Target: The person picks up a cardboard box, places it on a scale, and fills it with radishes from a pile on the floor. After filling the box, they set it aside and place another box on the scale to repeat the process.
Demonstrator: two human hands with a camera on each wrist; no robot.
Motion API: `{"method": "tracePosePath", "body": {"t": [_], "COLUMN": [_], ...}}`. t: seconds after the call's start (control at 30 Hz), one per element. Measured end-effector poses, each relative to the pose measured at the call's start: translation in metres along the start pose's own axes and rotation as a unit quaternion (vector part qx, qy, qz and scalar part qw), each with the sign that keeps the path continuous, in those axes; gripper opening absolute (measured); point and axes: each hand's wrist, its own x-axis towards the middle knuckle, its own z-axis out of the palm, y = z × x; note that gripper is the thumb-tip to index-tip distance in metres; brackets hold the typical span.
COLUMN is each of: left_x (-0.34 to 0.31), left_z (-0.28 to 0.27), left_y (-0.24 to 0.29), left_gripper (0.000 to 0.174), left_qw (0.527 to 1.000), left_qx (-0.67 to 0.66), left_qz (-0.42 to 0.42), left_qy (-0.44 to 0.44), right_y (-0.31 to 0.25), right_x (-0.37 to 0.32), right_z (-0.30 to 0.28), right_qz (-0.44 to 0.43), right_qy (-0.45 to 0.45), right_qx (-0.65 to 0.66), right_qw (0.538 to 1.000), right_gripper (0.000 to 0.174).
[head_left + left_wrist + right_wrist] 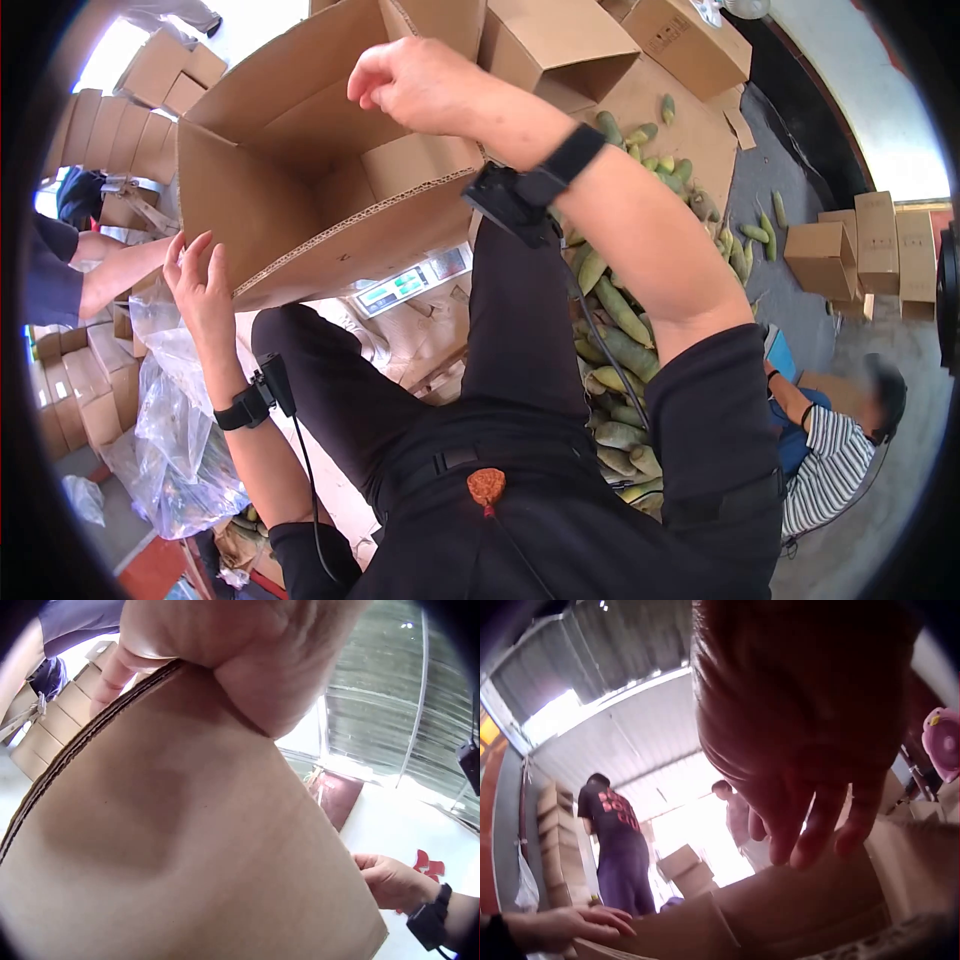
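A large cardboard box (350,235) with raised flaps stands above the person's knees in the head view, its opening showing a bare inside. At its left corner the left hand (205,295) rests on the rim, fingers nearly straight; the left wrist view has this hand (240,660) over the edge of a cardboard wall (172,802). Above the box opening hangs the right hand (425,85), its fingers loosely bent and holding nothing. In the right wrist view, the fingers of that hand (802,735) point down over the box (810,900).
Green, long vegetables (625,340) lie piled right of the legs. Clear plastic bags (175,440) hang at the left, near another person's arm (125,270). More boxes (820,255) stand at the right, near a person in a striped shirt (828,465). A scale display (410,282) shows below the box.
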Motion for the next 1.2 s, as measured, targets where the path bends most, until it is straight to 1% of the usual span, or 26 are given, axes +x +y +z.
{"method": "tracePosePath", "body": {"t": [0.03,0.1,0.17,0.2,0.23,0.27,0.33,0.37,0.43,0.5,0.53,0.57,0.63,0.67,0.7,0.73,0.77,0.8,0.83,0.87,0.93,1.0,1.03,1.07,1.13,1.2], "left_x": [0.001,0.001,0.0,-0.001,-0.002,-0.001,0.0,0.0,0.001,0.002,0.002,0.003,0.003,0.003,0.003,0.003,0.003,0.002,0.004,0.005,0.002,0.001,0.0,-0.001,0.0,-0.001], "left_z": [0.0,0.0,-0.001,-0.001,-0.001,-0.001,-0.001,-0.001,0.001,0.001,0.001,0.002,0.001,0.001,0.0,0.001,0.002,0.001,0.001,0.0,-0.003,0.0,0.0,0.001,0.0,-0.001], "left_y": [0.001,-0.005,-0.003,-0.002,-0.006,-0.008,-0.009,-0.009,-0.015,-0.018,-0.019,-0.02,-0.019,-0.018,-0.016,-0.016,-0.016,-0.019,-0.02,-0.023,-0.011,-0.005,-0.002,0.0,0.003,0.008], "left_gripper": [0.024,0.024,0.024,0.024,0.024,0.024,0.024,0.025,0.025,0.026,0.026,0.024,0.023,0.023,0.022,0.022,0.022,0.022,0.021,0.021,0.021,0.022,0.022,0.023,0.023,0.024], "left_qw": [1.0,1.0,1.0,0.999,1.0,1.0,0.999,0.999,1.0,1.0,0.999,1.0,0.999,0.999,0.998,0.998,0.999,0.999,0.999,0.999,0.999,1.0,1.0,1.0,0.999,1.0], "left_qx": [0.006,0.024,0.009,-0.004,0.005,0.001,0.0,0.01,0.01,0.019,0.019,0.015,0.012,0.031,0.05,0.052,0.021,-0.007,0.015,0.031,0.041,-0.005,0.006,-0.007,-0.014,-0.017], "left_qz": [-0.001,-0.003,-0.013,-0.025,-0.018,-0.015,-0.015,-0.013,-0.009,-0.002,0.001,0.0,0.002,0.014,0.027,0.028,0.012,-0.005,0.015,0.011,0.012,-0.008,-0.018,-0.026,-0.04,-0.025], "left_qy": [0.0,-0.017,-0.021,-0.022,-0.023,-0.027,-0.029,-0.03,-0.028,-0.025,-0.028,-0.028,-0.031,-0.031,-0.03,-0.03,-0.033,-0.033,-0.03,-0.023,-0.03,-0.014,-0.006,-0.004,0.002,-0.005], "right_y": [0.002,0.012,0.02,0.035,0.041,0.053,0.099,0.13,0.179,0.242,0.254,0.266,0.271,0.249,0.248,0.235,0.239,0.24,0.242,0.245,0.242,0.252,0.257,0.263,0.257,0.241], "right_x": [-0.005,-0.024,-0.056,-0.073,-0.095,-0.117,-0.166,-0.194,-0.261,-0.338,-0.373,-0.405,-0.462,-0.467,-0.486,-0.492,-0.504,-0.505,-0.504,-0.5,-0.489,-0.493,-0.494,-0.496,-0.49,-0.481], "right_z": [-0.008,-0.031,-0.061,-0.074,-0.085,-0.095,-0.107,-0.107,-0.099,-0.072,-0.055,-0.039,-0.001,0.008,0.019,0.03,0.046,0.052,0.058,0.066,0.07,0.076,0.078,0.081,0.078,0.068], "right_qz": [0.002,-0.058,-0.033,-0.001,0.028,0.075,0.152,0.182,0.309,0.396,0.455,0.511,0.572,0.641,0.668,0.691,0.679,0.676,0.673,0.667,0.672,0.669,0.674,0.679,0.671,0.675], "right_qy": [0.002,0.065,0.103,0.122,0.147,0.166,0.206,0.229,0.25,0.271,0.263,0.215,0.195,0.147,0.108,0.127,0.182,0.159,0.138,0.114,0.021,-0.031,-0.053,-0.074,-0.073,-0.105], "right_qx": [0.0,0.094,0.089,0.082,0.096,0.095,0.088,0.084,0.045,0.014,-0.024,-0.097,-0.216,-0.208,-0.174,-0.172,-0.169,-0.17,-0.202,-0.232,-0.285,-0.301,-0.313,-0.324,-0.317,-0.303], "right_qw": [1.0,0.992,0.99,0.989,0.984,0.979,0.963,0.953,0.917,0.877,0.85,0.826,0.767,0.724,0.715,0.69,0.691,0.699,0.698,0.699,0.683,0.678,0.667,0.654,0.666,0.664], "right_gripper": [0.019,0.019,0.019,0.019,0.02,0.02,0.02,0.02,0.02,0.019,0.018,0.019,0.026,0.03,0.035,0.04,0.046,0.049,0.047,0.044,0.037,0.028,0.026,0.024,0.026,0.03]}}
